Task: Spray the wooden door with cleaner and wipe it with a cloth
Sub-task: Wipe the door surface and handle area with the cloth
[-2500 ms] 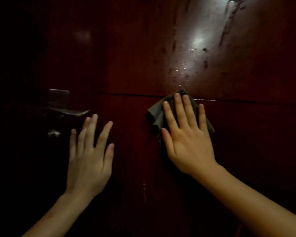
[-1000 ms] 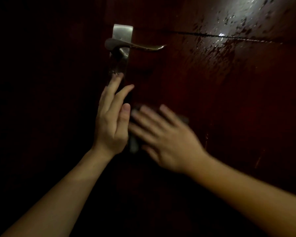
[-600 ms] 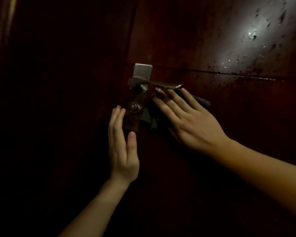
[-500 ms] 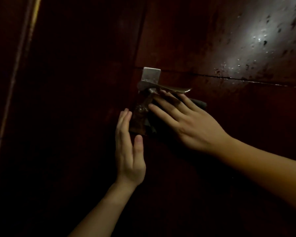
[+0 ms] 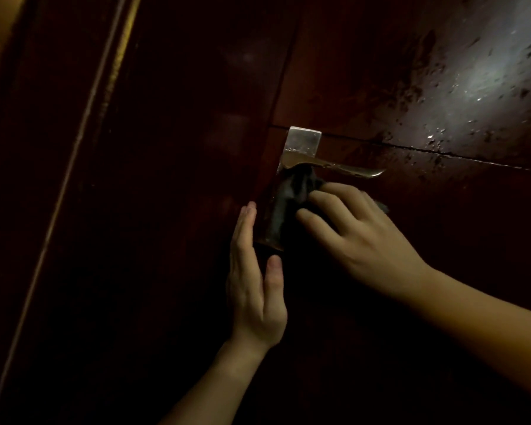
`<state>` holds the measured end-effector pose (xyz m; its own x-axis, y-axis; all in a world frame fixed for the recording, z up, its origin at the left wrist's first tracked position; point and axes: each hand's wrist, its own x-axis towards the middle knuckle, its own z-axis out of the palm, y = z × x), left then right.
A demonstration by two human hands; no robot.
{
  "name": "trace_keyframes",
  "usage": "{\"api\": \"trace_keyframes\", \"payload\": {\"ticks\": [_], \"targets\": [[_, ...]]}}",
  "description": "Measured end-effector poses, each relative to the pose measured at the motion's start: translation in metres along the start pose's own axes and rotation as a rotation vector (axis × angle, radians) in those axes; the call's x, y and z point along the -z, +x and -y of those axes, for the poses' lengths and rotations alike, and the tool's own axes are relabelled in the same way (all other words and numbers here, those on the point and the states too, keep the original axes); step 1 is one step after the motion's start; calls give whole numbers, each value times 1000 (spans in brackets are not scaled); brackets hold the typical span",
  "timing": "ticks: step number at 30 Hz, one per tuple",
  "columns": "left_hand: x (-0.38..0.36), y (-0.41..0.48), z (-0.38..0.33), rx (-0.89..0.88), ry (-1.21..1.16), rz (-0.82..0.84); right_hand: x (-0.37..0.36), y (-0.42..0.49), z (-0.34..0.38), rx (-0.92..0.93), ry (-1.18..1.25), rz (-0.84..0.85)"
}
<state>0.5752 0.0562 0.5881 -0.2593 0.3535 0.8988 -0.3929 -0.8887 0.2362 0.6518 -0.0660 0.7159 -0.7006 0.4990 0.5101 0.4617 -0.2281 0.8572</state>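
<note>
Door (image 5: 181, 118) fills my feed: dark red wood, dim on the left and lit by a glare at the upper right, where droplets (image 5: 436, 139) speckle the surface above a thin groove (image 5: 478, 161) running across it. A metal handle (image 5: 344, 169) juts right from its plate (image 5: 302, 141) near the middle. I see the cloth (image 5: 288, 197), dark and bunched, pushed up under the handle's root and lying over the lower plate. The right hand (image 5: 362, 240) is on it with fingers bent, clutching and pressing the cloth against the door; a corner of fabric peeks out past the far side of that hand. The left hand (image 5: 255, 289) lies flat with straight fingers (image 5: 246, 222) together, holding nothing, just beside the plate's left edge, thumb pointing up beneath the plate. Whether its palm touches the wood I cannot tell. A pale frame edge (image 5: 83, 142) slants down the far left.
</note>
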Motion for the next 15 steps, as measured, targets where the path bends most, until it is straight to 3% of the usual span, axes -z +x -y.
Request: {"api": "trace_keyframes", "payload": {"ticks": [7, 15], "targets": [[1, 1, 1, -105, 70, -10, -29, 30, 25, 57, 25, 270], [1, 0, -1, -98, 115, 41, -10, -6, 6, 33, -20, 384]]}}
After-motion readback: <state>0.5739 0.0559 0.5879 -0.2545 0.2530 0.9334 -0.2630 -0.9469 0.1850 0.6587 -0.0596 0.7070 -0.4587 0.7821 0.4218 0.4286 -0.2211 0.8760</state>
